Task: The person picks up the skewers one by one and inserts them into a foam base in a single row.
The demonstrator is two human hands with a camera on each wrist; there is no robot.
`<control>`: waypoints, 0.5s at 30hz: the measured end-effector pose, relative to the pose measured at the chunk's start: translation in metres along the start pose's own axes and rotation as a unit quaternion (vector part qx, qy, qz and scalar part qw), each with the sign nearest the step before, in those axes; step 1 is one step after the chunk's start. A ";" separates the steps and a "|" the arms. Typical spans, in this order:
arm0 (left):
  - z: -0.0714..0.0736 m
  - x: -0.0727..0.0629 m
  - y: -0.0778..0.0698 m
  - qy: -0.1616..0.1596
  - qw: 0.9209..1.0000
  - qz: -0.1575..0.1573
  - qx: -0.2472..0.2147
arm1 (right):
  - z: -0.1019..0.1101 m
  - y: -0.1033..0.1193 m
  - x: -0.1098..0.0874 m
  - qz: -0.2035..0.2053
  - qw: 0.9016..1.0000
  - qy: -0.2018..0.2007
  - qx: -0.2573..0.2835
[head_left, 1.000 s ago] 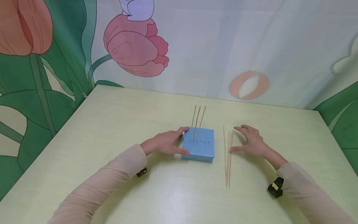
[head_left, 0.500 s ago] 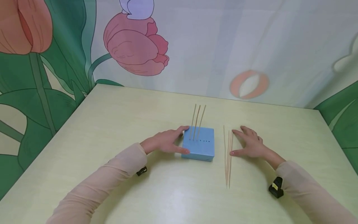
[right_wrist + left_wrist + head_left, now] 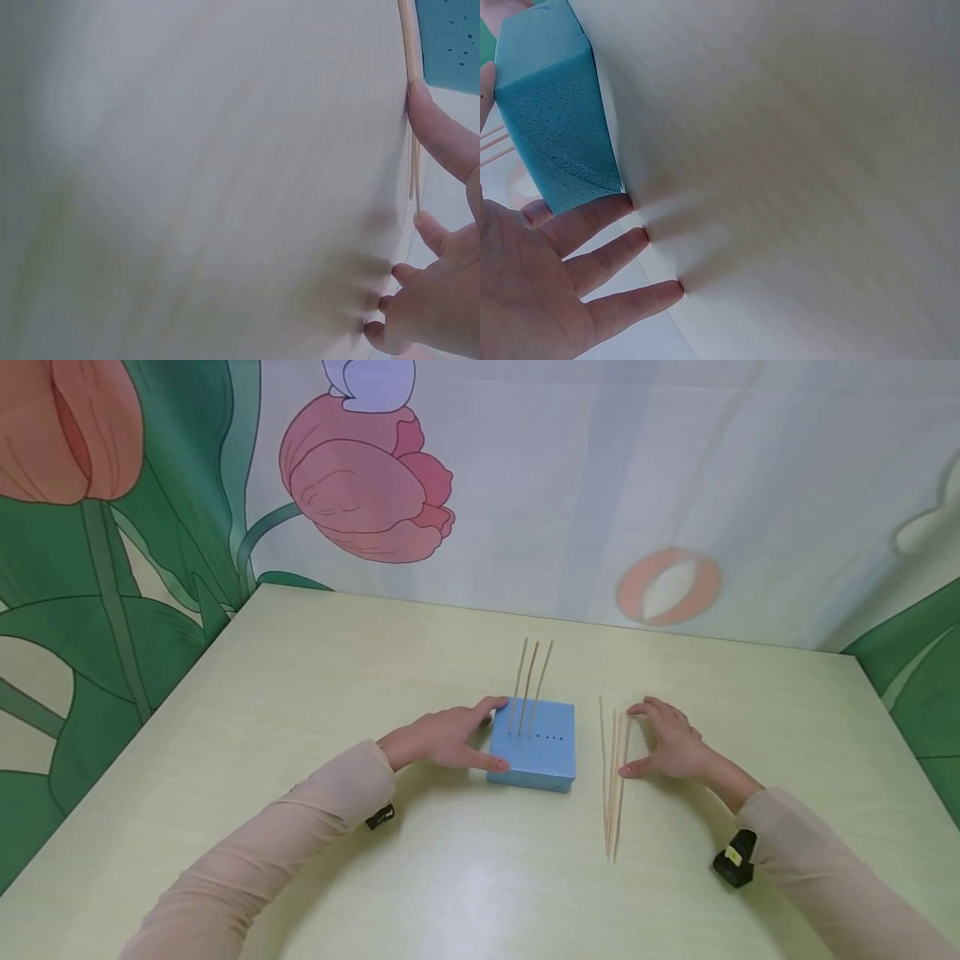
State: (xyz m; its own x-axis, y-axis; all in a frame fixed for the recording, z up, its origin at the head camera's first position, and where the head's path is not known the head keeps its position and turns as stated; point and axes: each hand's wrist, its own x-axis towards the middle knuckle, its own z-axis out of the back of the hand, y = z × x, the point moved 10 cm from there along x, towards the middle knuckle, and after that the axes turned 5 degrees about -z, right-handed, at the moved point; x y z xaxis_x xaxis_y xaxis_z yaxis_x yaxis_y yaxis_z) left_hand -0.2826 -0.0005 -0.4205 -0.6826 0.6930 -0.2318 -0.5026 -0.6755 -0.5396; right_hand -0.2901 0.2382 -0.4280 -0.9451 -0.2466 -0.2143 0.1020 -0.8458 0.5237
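A blue foam block (image 3: pixel 551 764) lies on the table, with three thin wooden sticks (image 3: pixel 528 689) upright in its row of small holes. My left hand (image 3: pixel 442 739) spans the block's left side, thumb at the near corner and index finger at the far one. In the left wrist view, the other fingers are spread straight, tips on the tabletop beside the block (image 3: pixel 559 127). Several loose sticks (image 3: pixel 612 785) lie right of the block. Alongside them, my right hand (image 3: pixel 675 747) touches the rightmost stick with thumb and index fingertip, the remaining fingers resting on the table.
The pale wooden table (image 3: pixel 375 652) reaches back to a printed curtain (image 3: pixel 525 485) with tulips. A black wrist camera (image 3: pixel 733 858) is strapped under the right sleeve, and another camera (image 3: pixel 381 816) shows below the left cuff.
My right hand has come slightly nearer, its thumb lower along the sticks. The rightmost stick's far end has shifted a little right, away from its neighbours. My left hand stays in place.
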 end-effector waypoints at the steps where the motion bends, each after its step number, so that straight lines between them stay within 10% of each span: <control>1: 0.000 0.000 0.000 0.000 1.000 0.000 0.000 | 0.001 0.000 0.000 -0.001 1.000 -0.002 0.008; 15: 0.000 0.000 0.001 0.006 1.000 0.009 -0.002 | 0.014 0.002 -0.012 -0.009 0.993 -0.019 0.117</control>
State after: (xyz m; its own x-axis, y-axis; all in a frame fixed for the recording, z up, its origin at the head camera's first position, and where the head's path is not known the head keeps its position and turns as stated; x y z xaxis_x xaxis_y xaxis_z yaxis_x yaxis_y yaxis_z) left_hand -0.2831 -0.0012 -0.4207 -0.6855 0.6832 -0.2517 -0.4880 -0.6876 -0.5376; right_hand -0.2829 0.2455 -0.4131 -0.9577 -0.2109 -0.1958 0.0147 -0.7153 0.6986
